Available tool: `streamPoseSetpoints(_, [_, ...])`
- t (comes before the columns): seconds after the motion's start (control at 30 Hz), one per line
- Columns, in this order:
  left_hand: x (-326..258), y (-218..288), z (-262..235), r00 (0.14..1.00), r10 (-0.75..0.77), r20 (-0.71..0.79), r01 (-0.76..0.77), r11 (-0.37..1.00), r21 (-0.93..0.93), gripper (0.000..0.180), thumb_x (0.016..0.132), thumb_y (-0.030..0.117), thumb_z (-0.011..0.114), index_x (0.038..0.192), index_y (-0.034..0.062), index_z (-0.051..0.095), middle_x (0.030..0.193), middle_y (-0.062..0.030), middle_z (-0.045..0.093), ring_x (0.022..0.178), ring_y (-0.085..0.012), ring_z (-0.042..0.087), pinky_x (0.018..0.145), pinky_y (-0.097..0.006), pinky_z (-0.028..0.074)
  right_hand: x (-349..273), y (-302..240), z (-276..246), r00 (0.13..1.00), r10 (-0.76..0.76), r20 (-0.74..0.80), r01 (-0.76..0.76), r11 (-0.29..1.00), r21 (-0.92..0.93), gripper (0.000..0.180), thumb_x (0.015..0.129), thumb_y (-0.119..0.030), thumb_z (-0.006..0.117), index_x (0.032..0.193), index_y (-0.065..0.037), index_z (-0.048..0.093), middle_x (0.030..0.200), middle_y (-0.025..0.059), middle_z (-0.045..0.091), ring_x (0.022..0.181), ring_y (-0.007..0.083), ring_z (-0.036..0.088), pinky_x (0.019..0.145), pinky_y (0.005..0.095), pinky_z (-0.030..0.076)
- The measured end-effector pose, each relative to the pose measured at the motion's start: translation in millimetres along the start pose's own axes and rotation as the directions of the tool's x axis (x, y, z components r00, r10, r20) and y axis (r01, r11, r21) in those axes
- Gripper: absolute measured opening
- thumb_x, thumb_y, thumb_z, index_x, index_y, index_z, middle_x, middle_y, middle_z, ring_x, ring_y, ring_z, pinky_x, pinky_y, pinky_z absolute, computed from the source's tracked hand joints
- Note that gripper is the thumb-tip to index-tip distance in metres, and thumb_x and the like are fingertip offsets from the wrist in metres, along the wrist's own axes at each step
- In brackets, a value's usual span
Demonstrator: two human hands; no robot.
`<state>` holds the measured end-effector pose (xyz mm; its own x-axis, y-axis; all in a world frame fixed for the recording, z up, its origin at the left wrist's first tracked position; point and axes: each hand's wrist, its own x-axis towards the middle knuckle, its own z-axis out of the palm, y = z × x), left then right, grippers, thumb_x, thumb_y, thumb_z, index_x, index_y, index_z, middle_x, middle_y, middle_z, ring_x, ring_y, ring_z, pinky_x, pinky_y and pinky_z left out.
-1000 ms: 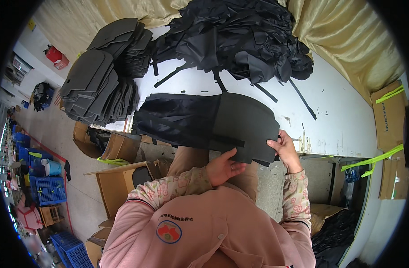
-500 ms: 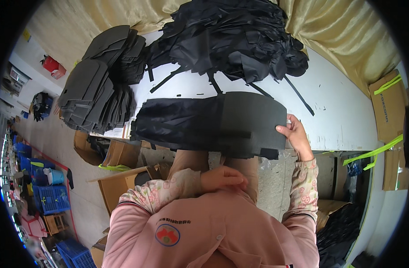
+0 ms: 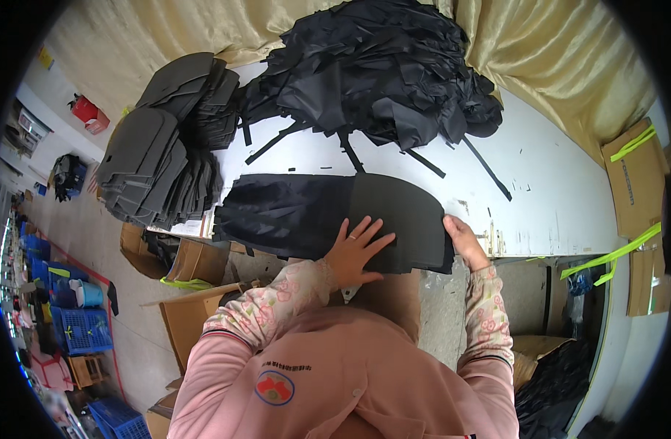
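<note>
A dark grey, stiff-looking panel (image 3: 416, 212) with a rounded end lies at the table's front edge, joined to or overlapping glossy black fabric (image 3: 284, 216) on its left. My left hand (image 3: 356, 252) is spread flat, fingers apart, where fabric and panel meet near the front edge. At the panel's right edge, my right hand (image 3: 465, 241) is closed against the rim, its thumb side showing and the other fingers mostly hidden. Left of the fabric rise stacks of similar dark grey panels (image 3: 141, 154). Behind lies a large heap of crumpled black fabric pieces (image 3: 364, 73).
Black strips (image 3: 489, 168) trail from the heap over the white table (image 3: 555, 183). Gold curtains (image 3: 555, 73) hang behind. Open cardboard boxes (image 3: 196, 256) stand below on the left; another carton (image 3: 632, 183) is at the right. Blue crates (image 3: 83, 329) line the floor at far left.
My left hand has risen from my lap and come down on the black fabric and panel. The panel now lies slightly lower and further left in view, my right hand still at its right edge.
</note>
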<state>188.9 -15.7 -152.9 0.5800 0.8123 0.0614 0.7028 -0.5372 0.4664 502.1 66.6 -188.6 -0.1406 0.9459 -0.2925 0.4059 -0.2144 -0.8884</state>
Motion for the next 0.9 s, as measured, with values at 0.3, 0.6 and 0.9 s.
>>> streamPoseSetpoints(0.3, [-14,2,18,0.989,-0.070,-0.127,0.073,0.997,0.015,0.082,0.074,0.033,0.073,0.144,0.0264,0.032,0.152,-0.0111,0.023,0.142,-0.0327,0.016,0.104,-0.068,0.014,-4,-12,4,0.969,0.222,-0.106,-0.216,0.975,0.058,0.056,0.091,-0.042,0.059,0.124,0.002,0.053,0.113,0.0140,0.061,0.104,0.0201,0.056,0.092,0.0309,0.043])
streamPoseSetpoints(0.6, [-15,-6,29,0.977,0.051,-0.206,-0.080,0.988,-0.134,0.081,0.073,0.030,0.076,0.143,0.0264,0.036,0.154,-0.0089,0.019,0.143,-0.0309,0.014,0.107,-0.066,0.009,1,-27,5,0.941,0.307,0.140,-0.322,0.942,0.099,0.073,0.087,-0.053,0.059,0.125,0.008,0.048,0.115,0.0124,0.059,0.101,0.0178,0.057,0.084,0.0282,0.046])
streamPoseSetpoints(0.9, [-21,-12,40,0.955,0.068,-0.290,-0.121,0.978,-0.170,0.077,0.073,0.030,0.075,0.141,0.0261,0.039,0.154,-0.0089,0.020,0.143,-0.0306,0.013,0.107,-0.066,0.009,2,-34,3,0.942,0.265,0.205,-0.306,0.930,0.202,0.079,0.084,-0.056,0.062,0.130,0.006,0.042,0.129,0.0142,0.052,0.117,0.0240,0.050,0.098,0.0342,0.040])
